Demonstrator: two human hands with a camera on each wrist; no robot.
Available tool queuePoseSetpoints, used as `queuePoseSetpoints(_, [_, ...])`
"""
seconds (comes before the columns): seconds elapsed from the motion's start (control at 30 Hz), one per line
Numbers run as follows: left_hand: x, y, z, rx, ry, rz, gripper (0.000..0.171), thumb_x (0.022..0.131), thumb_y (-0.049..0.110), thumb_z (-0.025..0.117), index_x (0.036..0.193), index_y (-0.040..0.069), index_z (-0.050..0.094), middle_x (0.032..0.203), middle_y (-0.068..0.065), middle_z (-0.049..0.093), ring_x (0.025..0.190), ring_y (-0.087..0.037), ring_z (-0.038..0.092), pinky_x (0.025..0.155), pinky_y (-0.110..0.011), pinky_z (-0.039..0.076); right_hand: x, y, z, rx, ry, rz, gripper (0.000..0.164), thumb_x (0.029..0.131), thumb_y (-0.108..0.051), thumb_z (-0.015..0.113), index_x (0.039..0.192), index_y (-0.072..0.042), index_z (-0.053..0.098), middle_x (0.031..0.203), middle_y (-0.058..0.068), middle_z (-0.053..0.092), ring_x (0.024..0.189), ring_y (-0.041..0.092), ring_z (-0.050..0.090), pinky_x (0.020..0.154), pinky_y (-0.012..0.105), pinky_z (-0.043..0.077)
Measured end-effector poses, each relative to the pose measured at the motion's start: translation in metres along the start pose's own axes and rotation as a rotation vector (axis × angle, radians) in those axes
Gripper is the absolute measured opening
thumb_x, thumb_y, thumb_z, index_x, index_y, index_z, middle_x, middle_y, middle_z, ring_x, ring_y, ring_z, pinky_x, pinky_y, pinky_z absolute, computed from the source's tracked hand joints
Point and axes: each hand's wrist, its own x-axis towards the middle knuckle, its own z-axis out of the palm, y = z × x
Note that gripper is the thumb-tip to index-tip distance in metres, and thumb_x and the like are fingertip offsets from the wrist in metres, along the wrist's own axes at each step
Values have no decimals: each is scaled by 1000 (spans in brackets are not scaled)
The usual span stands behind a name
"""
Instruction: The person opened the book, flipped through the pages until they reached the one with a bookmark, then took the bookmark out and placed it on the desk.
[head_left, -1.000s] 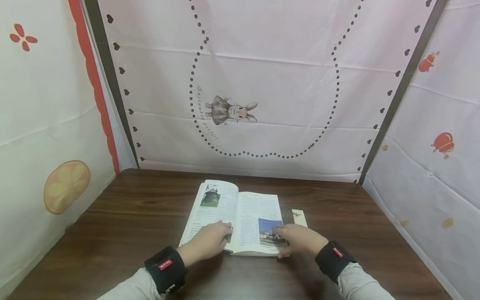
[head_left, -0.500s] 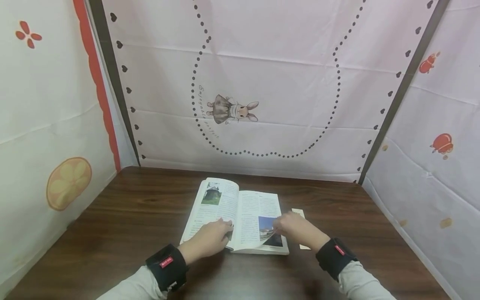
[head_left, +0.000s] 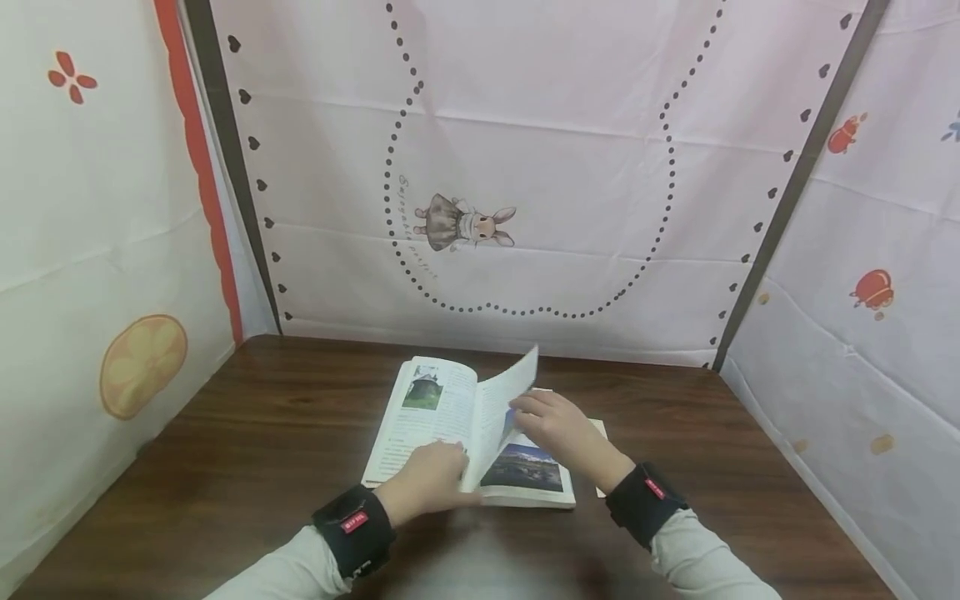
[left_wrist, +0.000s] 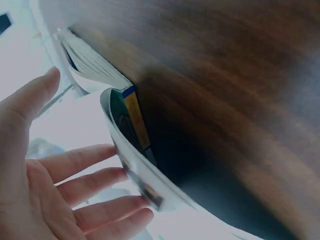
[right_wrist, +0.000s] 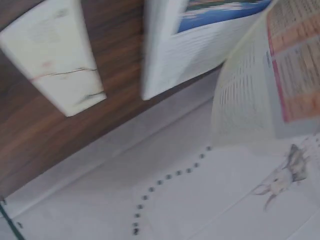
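An open book (head_left: pixel 420 446) lies on the table, its left pages flat and one page (head_left: pixel 504 390) raised from the right half. My right hand (head_left: pixel 558 429) pinches this page by its outer edge, fingers curled. The right wrist view shows the raised page (right_wrist: pixel 245 95) bending upward, without the hand in sight. My left hand (head_left: pixel 427 477) rests on the lower left page near the spine. In the left wrist view, the left hand's fingers (left_wrist: pixel 100 182) stretch out against the page, with the thumb spread apart. Under the raised page a landscape photo (head_left: pixel 522 467) shows.
A pale bookmark-like card (right_wrist: pixel 55 60) lies on the brown wooden table (head_left: pixel 300 417), right of the book and partly behind the right hand in the head view. Printed cloth (head_left: pixel 570 208) hangs behind the table and along both sides.
My right hand has taken the right page by its lower outer part and carried it up and leftward, uncovering another photo. The left hand stays on the left page, its thumb now further out.
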Motion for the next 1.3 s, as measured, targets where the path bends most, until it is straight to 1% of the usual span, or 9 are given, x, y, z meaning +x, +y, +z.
queuePoseSetpoints(0.27, [6,14,3,157,119,4,30,82,32,68,68,6,64,48,3,46,42,-10,39,41,-21,28,25,-10,7,-89,127,-52,22,67,-7,81,84,-12,67,103,2,71,101,17,65,91,28,52])
queuePoseSetpoints(0.4, [7,11,5,76,189,-66,27,88,20,58,63,7,60,47,3,45,40,-8,39,39,-20,28,23,-11,12,-54,96,54,29,70,-7,80,96,-10,67,107,4,70,104,18,65,91,28,52])
queuePoseSetpoints(0.57, [5,-1,1,-215,282,-234,30,91,21,54,66,5,56,50,0,47,43,-10,41,41,-22,29,3,-7,12,168,-188,368,52,79,-21,75,125,-5,56,122,10,63,113,24,61,93,36,51])
queuePoseSetpoints(0.67, [4,-9,-2,-280,375,-266,24,88,13,58,103,-5,60,65,-10,60,49,-15,48,45,-24,36,-14,-3,11,294,-446,482,57,79,-30,74,126,-3,56,126,15,61,117,29,58,96,42,48])
queuePoseSetpoints(0.77, [3,-15,-2,-215,435,-237,70,83,3,64,144,2,31,118,-26,59,95,-33,63,79,-38,52,-29,-1,11,380,-644,519,64,75,-33,77,125,1,57,131,19,57,122,33,54,100,46,44])
queuePoseSetpoints(0.83, [4,-17,0,-129,456,-213,90,78,-1,68,151,13,17,146,-29,31,130,-46,39,104,-56,35,-36,0,13,394,-717,537,68,72,-33,80,126,1,56,133,19,55,123,33,53,102,46,42])
queuePoseSetpoints(0.93, [6,-17,3,52,458,-161,90,77,3,71,149,22,22,155,-27,6,140,-54,5,105,-73,10,-42,0,16,371,-760,552,72,68,-34,82,127,-1,55,133,16,56,122,31,54,102,45,43])
queuePoseSetpoints(1.13, [-1,-4,7,140,144,107,66,74,-8,62,133,20,54,151,-17,34,140,-46,23,104,-71,20,-48,3,24,295,-761,480,67,67,-38,82,122,-5,60,122,11,65,113,26,61,96,41,47])
queuePoseSetpoints(1.3, [-7,5,7,15,-66,58,42,80,-5,57,118,10,66,137,-15,52,135,-41,37,102,-69,28,-51,4,27,274,-733,445,62,66,-39,82,116,-6,64,112,7,69,103,23,64,90,39,51])
